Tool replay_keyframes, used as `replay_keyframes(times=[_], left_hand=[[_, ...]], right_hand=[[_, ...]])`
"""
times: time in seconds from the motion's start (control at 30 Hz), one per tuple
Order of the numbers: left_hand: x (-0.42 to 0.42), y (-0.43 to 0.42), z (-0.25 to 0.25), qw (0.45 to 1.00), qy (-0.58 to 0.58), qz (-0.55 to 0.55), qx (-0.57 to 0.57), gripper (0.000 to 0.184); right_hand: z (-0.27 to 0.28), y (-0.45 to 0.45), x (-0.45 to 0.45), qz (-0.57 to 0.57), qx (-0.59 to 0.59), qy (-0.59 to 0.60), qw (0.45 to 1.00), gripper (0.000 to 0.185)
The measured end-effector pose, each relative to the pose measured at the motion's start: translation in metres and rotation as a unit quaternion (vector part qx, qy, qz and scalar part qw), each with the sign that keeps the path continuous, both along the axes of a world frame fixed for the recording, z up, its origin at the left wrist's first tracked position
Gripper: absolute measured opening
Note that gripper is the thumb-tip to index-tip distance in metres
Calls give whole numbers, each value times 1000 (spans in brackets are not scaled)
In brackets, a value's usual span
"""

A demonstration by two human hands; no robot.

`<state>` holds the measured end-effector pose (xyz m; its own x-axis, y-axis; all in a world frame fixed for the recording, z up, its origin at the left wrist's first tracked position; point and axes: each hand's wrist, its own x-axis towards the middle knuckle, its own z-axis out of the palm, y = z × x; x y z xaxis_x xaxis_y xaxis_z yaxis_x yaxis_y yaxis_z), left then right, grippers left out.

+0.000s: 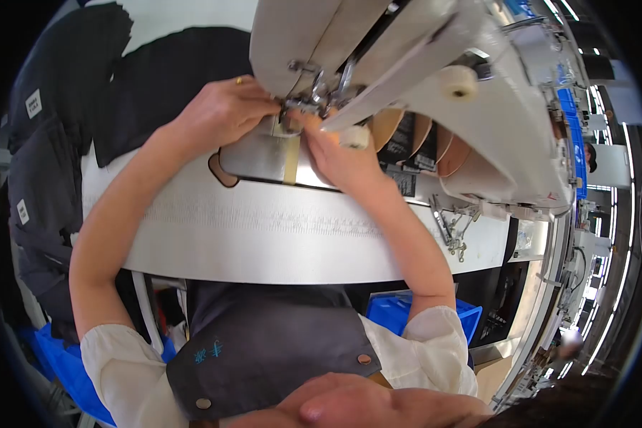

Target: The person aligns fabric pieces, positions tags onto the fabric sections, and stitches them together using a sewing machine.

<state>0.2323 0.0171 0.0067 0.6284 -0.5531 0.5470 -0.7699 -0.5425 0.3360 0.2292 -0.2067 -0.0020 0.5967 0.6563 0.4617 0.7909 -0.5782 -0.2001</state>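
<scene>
At the needle and presser foot of a white sewing machine, both of my hands come together. My left hand is on the left of the foot, its fingers bent and pressed together; what they hold is too small to make out. Along the back of that hand lies a piece of black cloth. My right hand reaches in from the right, fingers closed at the foot and partly hidden by machine parts. A metal plate with a yellow strip lies below the hands.
Dark garments with white labels are heaped at the left edge. Loose metal parts lie on the white table, right of my right forearm. Labelled pieces show beneath the machine arm. A blue crate stands under the table.
</scene>
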Motion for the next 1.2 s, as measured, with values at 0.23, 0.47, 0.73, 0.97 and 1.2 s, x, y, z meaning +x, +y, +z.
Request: replay_keyframes(times=[0.23,0.47,0.73,0.97,1.2], left_hand=[[-11,-4,-4,995,-50,19,81,24],[-21,8,9,959,20,222,174,30],[-156,45,30,968,210,133,32,41],[-221,13,19,937,317,145,13,47],[-209,19,23,947,303,106,-2,52]], right_hand=[[-5,-2,3,12,22,-24,999,13],[5,-4,-7,10,29,-70,997,8],[10,-5,-36,69,101,61,991,17],[8,32,-76,136,118,121,976,25],[35,12,-83,81,201,583,783,38]])
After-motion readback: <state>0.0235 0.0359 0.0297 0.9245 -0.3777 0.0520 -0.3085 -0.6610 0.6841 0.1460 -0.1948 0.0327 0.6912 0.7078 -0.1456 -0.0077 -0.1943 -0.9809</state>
